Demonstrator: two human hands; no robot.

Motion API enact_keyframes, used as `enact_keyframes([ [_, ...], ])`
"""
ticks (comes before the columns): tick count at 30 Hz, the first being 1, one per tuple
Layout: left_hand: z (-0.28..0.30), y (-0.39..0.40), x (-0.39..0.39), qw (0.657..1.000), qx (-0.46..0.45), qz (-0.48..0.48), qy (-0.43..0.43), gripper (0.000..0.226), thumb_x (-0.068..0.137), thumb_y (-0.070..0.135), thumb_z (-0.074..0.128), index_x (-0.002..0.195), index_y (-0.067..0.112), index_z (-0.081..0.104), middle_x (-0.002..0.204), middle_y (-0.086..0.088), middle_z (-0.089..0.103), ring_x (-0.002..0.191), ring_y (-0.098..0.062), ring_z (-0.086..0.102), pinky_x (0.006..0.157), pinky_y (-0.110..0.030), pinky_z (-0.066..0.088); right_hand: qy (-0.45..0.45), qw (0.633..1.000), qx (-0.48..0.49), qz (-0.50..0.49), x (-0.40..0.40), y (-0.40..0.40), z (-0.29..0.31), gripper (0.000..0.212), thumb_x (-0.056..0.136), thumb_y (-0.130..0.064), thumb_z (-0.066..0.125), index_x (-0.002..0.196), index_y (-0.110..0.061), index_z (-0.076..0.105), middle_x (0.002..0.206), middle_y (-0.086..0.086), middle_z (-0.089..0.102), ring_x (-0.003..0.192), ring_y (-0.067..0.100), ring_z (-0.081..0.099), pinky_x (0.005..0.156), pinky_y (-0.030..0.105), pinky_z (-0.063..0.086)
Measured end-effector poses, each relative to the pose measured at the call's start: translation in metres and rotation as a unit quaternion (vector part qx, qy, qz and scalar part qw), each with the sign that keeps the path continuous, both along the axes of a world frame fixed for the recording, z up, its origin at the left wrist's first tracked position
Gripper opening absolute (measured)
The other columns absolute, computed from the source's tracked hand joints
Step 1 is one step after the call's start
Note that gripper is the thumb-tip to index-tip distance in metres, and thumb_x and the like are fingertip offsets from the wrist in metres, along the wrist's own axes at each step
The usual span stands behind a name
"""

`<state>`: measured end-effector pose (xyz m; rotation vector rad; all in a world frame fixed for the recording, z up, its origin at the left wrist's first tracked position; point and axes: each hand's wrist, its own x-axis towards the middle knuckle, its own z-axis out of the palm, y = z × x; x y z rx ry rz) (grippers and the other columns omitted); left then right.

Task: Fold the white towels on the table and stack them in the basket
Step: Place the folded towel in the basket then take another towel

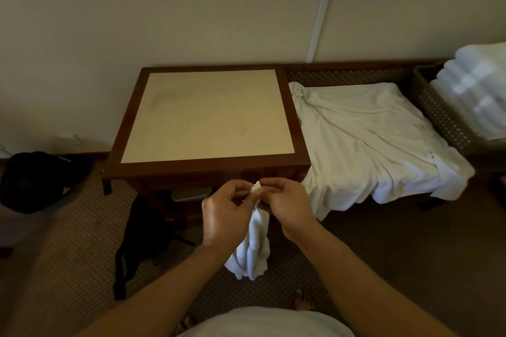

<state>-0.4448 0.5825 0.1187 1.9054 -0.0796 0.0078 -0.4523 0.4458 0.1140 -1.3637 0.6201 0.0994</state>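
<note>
Dim room, bare table (pixel 208 169); left hand (pixel 224 216) and right hand (pixel 287 208) pinch 1 towel (pixel 253 251) corner, seemingly; a weak pinch could drop it.

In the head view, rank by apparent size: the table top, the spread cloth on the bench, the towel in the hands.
1-2. Table top and spread cloth: too alike to rank.
3. Towel, bunched, pinched by left hand and right hand.

Folded towels (pixel 476 90) blurred, cut off right.
</note>
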Motion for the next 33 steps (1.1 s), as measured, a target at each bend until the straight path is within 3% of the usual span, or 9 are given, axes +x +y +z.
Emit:
enact_keyframes([
  [3, -0.001, 0.0, 0.003, 1.0, 0.018, -0.022, -0.003, 0.013, 0.087, 0.03, 0.081, 0.098, 0.03, 0.075, 0.085, 0.022, 0.074, 0.086, 0.007, 0.07, 0.075, -0.012, 0.056, 0.012, 0.996, 0.082, -0.013, -0.004, 0.0, 0.001, 0.019, 0.091, 0.0, 0.07, 0.109, -0.005, 0.072, 0.101, 0.018, 0.077, 0.092, 0.026, 0.076, 0.075, 0.032, 0.06],
  [7, -0.004, 0.004, 0.004, 0.989, 0.099, -0.096, -0.059, 0.025, 0.097, 0.023, 0.07, 0.121, 0.026, 0.074, 0.105, 0.018, 0.074, 0.098, 0.006, 0.067, 0.087, -0.013, 0.054, -0.008, 0.979, 0.202, -0.013, -0.01, -0.002, 0.008, 0.02, 0.098, -0.003, 0.061, 0.113, 0.005, 0.072, 0.106, 0.024, 0.074, 0.092, 0.028, 0.076, 0.072, 0.029, 0.06],
  [10, -0.005, 0.008, 0.002, 0.973, 0.149, -0.124, -0.121, 0.032, 0.1, 0.014, 0.064, 0.13, 0.024, 0.071, 0.109, 0.012, 0.071, 0.101, 0.005, 0.062, 0.087, -0.002, 0.045, -0.011, 0.972, 0.234, 0.002, -0.01, -0.004, 0.016, 0.021, 0.096, -0.004, 0.062, 0.114, 0.003, 0.071, 0.103, 0.021, 0.075, 0.089, 0.023, 0.076, 0.071, 0.027, 0.059],
  [12, -0.004, 0.01, 0.006, 0.971, 0.149, -0.122, -0.141, 0.031, 0.099, 0.013, 0.066, 0.128, 0.022, 0.072, 0.107, 0.008, 0.072, 0.1, 0.003, 0.062, 0.086, -0.004, 0.047, -0.021, 0.974, 0.225, 0.01, -0.009, -0.005, 0.017, 0.027, 0.09, -0.003, 0.068, 0.117, 0.002, 0.07, 0.106, 0.019, 0.076, 0.093, 0.023, 0.075, 0.074, 0.026, 0.059],
  [17, -0.003, 0.01, 0.014, 0.976, 0.115, -0.112, -0.146, 0.023, 0.091, 0.018, 0.077, 0.113, 0.024, 0.077, 0.099, 0.013, 0.073, 0.092, -0.002, 0.069, 0.079, -0.024, 0.059, -0.047, 0.991, 0.128, 0.004, -0.009, -0.008, 0.016, 0.036, 0.087, 0.004, 0.072, 0.121, -0.003, 0.064, 0.103, 0.017, 0.077, 0.092, 0.023, 0.076, 0.072, 0.026, 0.058],
  [21, -0.003, 0.011, 0.019, 0.989, 0.044, -0.118, -0.073, 0.024, 0.084, 0.03, 0.084, 0.106, 0.027, 0.074, 0.096, 0.018, 0.073, 0.095, -0.001, 0.069, 0.079, -0.02, 0.057, -0.074, 0.994, -0.042, 0.07, -0.006, -0.019, 0.023, 0.04, 0.086, 0.001, 0.077, 0.119, -0.015, 0.061, 0.092, 0.01, 0.078, 0.088, 0.02, 0.077, 0.072, 0.027, 0.059],
  [26, -0.015, 0.01, 0.025, 0.978, 0.058, -0.199, 0.003, 0.037, 0.088, 0.032, 0.079, 0.122, 0.031, 0.063, 0.12, 0.022, 0.065, 0.115, 0.005, 0.058, 0.09, -0.009, 0.043, -0.114, 0.946, -0.223, 0.207, 0.004, -0.04, 0.043, 0.038, 0.09, -0.003, 0.071, 0.112, -0.028, 0.054, 0.092, 0.0, 0.077, 0.093, 0.012, 0.072, 0.087, 0.031, 0.056],
  [31, -0.013, 0.007, 0.031, 0.968, 0.029, -0.244, 0.053, 0.023, 0.09, 0.029, 0.077, 0.112, 0.029, 0.069, 0.116, 0.018, 0.069, 0.114, 0.001, 0.061, 0.088, -0.004, 0.039, -0.146, 0.913, -0.28, 0.259, 0.011, -0.052, 0.061, 0.034, 0.094, -0.003, 0.062, 0.11, -0.029, 0.047, 0.094, -0.004, 0.074, 0.095, 0.01, 0.067, 0.091, 0.032, 0.051],
  [33, -0.013, 0.006, 0.035, 0.963, 0.04, -0.26, 0.064, 0.018, 0.09, 0.03, 0.077, 0.107, 0.027, 0.071, 0.108, 0.013, 0.072, 0.107, -0.006, 0.065, 0.09, -0.013, 0.047, -0.158, 0.898, -0.308, 0.273, 0.01, -0.052, 0.062, 0.035, 0.094, -0.002, 0.06, 0.109, -0.031, 0.047, 0.093, -0.009, 0.072, 0.096, 0.008, 0.065, 0.09, 0.03, 0.05],
])
